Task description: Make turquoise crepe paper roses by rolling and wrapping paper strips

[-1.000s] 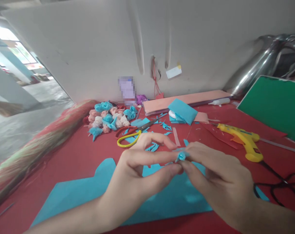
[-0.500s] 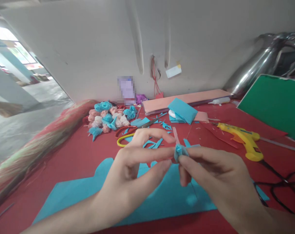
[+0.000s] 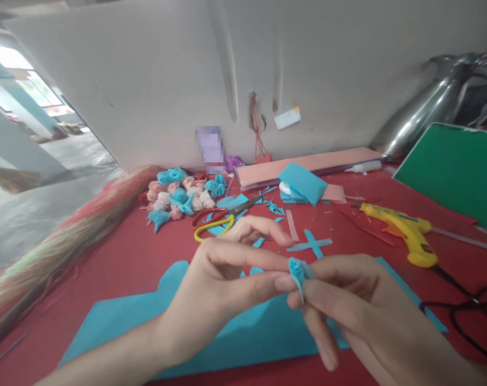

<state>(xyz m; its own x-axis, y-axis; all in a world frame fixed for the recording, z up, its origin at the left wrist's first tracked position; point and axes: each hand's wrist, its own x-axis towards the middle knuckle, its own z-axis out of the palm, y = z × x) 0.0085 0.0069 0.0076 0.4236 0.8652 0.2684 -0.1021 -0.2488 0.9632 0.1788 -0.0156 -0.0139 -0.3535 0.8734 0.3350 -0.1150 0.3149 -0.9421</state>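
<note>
Between both hands, above the table, is a small rolled blue crepe paper flower (image 3: 296,269) with a loose petal edge hanging down. My left hand (image 3: 235,273) pinches its left side between thumb and forefinger, the other fingers curled loosely behind. From the right, my right hand (image 3: 352,295) grips its base with thumb and forefinger; a lower finger points down. Beneath the hands lies a large blue crepe paper sheet (image 3: 123,321) with cut edges. Scissors (image 3: 215,225) with red and yellow handles rest just beyond my left hand.
A pile of blue, pink and white paper flowers (image 3: 179,193) sits at the back left. Folded blue paper (image 3: 303,182) and a long pink pack (image 3: 308,165) lie at the back. A yellow glue gun (image 3: 404,228) with a black cord, a green board (image 3: 452,171) and a metal jug (image 3: 420,107) are right.
Both hands have come slightly lower with the flower. My left thumb has closed onto it, and a petal edge now hangs down. A lower right finger has stretched downward.
</note>
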